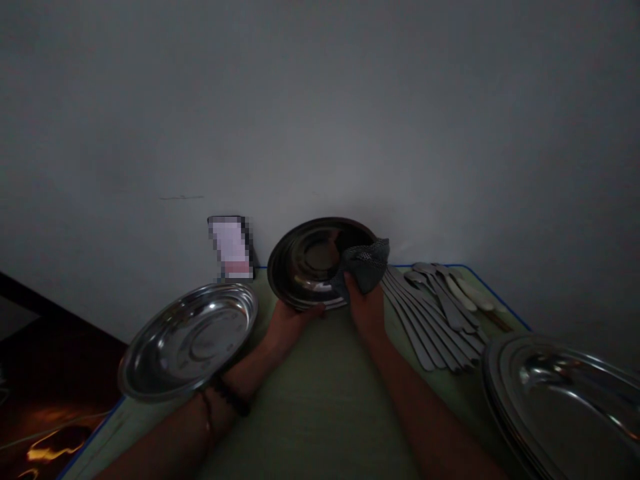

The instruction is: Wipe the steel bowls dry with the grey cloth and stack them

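A round steel plate (pixel 305 257) stands tilted up on the table, facing me, near the wall. My left hand (pixel 287 323) grips its lower rim from below. My right hand (pixel 367 307) is closed on a grey checked cloth (pixel 367 263), pressed against the plate's right side. Both forearms reach forward across the pale green table (pixel 320 393).
Another steel plate (pixel 193 340) lies at the table's left edge. A stack of steel plates (pixel 565 400) sits at the front right. Several spoons and knives (pixel 440 310) lie in a row right of my hand. A small blurred card (pixel 231 247) leans against the grey wall.
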A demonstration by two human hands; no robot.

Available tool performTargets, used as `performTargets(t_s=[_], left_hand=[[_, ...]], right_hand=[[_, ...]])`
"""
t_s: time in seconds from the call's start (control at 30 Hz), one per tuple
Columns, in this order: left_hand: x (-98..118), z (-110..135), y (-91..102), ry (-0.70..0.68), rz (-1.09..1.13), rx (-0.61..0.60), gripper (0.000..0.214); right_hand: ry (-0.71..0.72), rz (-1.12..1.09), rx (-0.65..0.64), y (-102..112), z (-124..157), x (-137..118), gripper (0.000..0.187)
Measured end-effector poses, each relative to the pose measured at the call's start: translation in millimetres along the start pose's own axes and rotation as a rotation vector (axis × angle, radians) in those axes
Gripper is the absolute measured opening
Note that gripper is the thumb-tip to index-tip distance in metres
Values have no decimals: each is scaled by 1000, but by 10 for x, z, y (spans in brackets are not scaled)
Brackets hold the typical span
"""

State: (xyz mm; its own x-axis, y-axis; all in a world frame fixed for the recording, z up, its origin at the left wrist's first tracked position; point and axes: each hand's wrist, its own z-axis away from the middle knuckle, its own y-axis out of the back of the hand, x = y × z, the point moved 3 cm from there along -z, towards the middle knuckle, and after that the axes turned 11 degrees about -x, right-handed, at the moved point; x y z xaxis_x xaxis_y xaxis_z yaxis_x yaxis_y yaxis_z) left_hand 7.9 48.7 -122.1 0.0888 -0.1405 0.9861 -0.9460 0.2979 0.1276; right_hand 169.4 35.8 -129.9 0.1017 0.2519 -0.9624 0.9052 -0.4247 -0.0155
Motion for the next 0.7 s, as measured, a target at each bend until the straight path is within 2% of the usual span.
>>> performTargets(t_s=[0.1, 0.2, 0.33, 0.43, 0.53, 0.63, 0.7], left_hand=[[19, -9, -3, -47, -52, -21, 52], [50, 26, -61, -4, -84, -69, 35], [90, 85, -117, 25, 115, -96, 37], [115, 116, -139, 24, 119, -170, 40], [110, 131, -152, 33, 17, -233, 41], [87, 110, -140, -43, -91, -172, 38], [70, 85, -127, -123, -125, -86, 46]], right_hand=[[18, 7, 3, 7, -8, 15, 46], [1, -39, 47, 32, -25, 34, 48], [-132, -155, 122, 77, -55, 89, 52], [-177, -236, 108, 85, -70, 122, 55], [-118, -219, 59, 72, -65, 110, 53], [-59, -92, -44, 24, -42, 67, 47], [-60, -36, -86, -4, -26, 48, 44]])
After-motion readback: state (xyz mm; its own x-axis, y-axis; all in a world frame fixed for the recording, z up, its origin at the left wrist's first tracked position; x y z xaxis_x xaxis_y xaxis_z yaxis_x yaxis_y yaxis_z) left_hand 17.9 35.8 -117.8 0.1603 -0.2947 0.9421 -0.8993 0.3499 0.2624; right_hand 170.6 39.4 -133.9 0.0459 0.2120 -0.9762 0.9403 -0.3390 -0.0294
